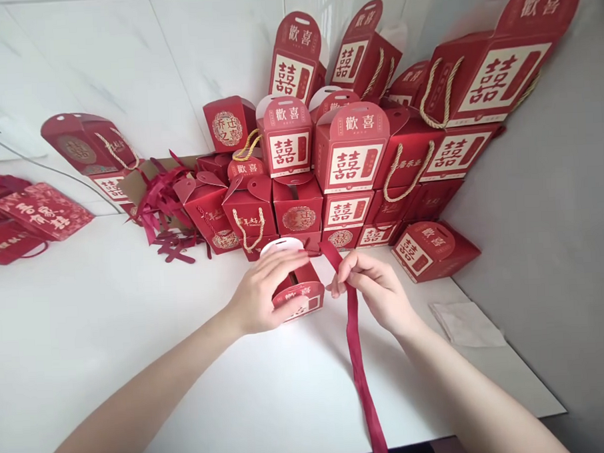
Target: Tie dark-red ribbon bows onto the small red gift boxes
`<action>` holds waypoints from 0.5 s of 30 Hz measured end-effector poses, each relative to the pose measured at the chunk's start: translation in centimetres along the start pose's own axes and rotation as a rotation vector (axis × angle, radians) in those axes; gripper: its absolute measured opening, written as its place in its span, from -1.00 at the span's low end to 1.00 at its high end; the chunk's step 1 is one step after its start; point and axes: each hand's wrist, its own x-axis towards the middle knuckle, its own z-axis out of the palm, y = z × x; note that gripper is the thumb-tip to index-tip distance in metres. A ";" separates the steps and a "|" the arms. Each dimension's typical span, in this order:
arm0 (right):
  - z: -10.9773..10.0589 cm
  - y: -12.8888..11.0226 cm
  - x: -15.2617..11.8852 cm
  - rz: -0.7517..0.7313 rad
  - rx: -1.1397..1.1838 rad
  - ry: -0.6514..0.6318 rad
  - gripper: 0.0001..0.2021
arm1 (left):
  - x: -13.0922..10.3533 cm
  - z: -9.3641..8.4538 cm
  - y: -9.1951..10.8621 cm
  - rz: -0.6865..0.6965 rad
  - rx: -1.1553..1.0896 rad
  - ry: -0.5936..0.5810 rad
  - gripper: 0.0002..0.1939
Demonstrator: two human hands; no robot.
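A small red gift box (309, 287) with white-and-red printing stands on the white table before me. My left hand (269, 288) is laid over its top and left side, thumb along the front and fingers across the top, steadying it. Part of the box is hidden beneath this hand. To its right my right hand (372, 283) pinches a long dark red ribbon (355, 344) near its upper end. The short end sticks up past the fingers, and the long tail hangs down to the table's front edge.
Behind stand stacked red gift boxes (354, 157), some with gold rope handles. One box (433, 251) sits at the right by the wall. A carton of loose ribbons (165, 192) is at back left, red bags (41, 211) far left. A white tissue (467, 324) lies right.
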 end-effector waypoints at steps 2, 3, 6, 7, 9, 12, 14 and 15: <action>0.3 -0.4 -0.4 -0.002 -0.038 -0.054 -0.82 | 0.0 -0.1 -0.2 -0.088 -0.039 -0.129 -0.58; 0.4 -0.6 -0.6 -0.001 -0.057 -0.090 -0.81 | -0.1 -0.1 -0.3 -0.126 -0.053 -0.160 -0.60; 0.7 -1.3 -1.1 -0.009 -0.109 -0.243 -0.75 | -0.6 0.3 -0.9 -0.157 -0.095 -0.150 -0.57; 0.9 -1.5 -1.2 -0.012 -0.124 -0.299 -0.74 | -0.7 0.5 -1.0 -0.147 -0.103 -0.140 -0.57; 1.3 -1.7 -1.3 -0.014 -0.145 -0.400 -0.73 | -0.9 0.7 -1.2 -0.119 -0.103 -0.131 -0.57; 1.8 -1.3 -1.2 0.017 -0.137 -0.465 -0.73 | -1.0 0.9 -1.2 -0.087 -0.089 -0.130 -0.54; 2.1 -0.8 -1.1 0.064 -0.121 -0.452 -0.72 | -1.0 0.9 -1.2 -0.079 -0.081 -0.129 -0.54; 2.2 -0.6 -1.1 0.087 -0.114 -0.434 -0.73 | -1.0 0.8 -1.2 -0.075 -0.077 -0.128 -0.53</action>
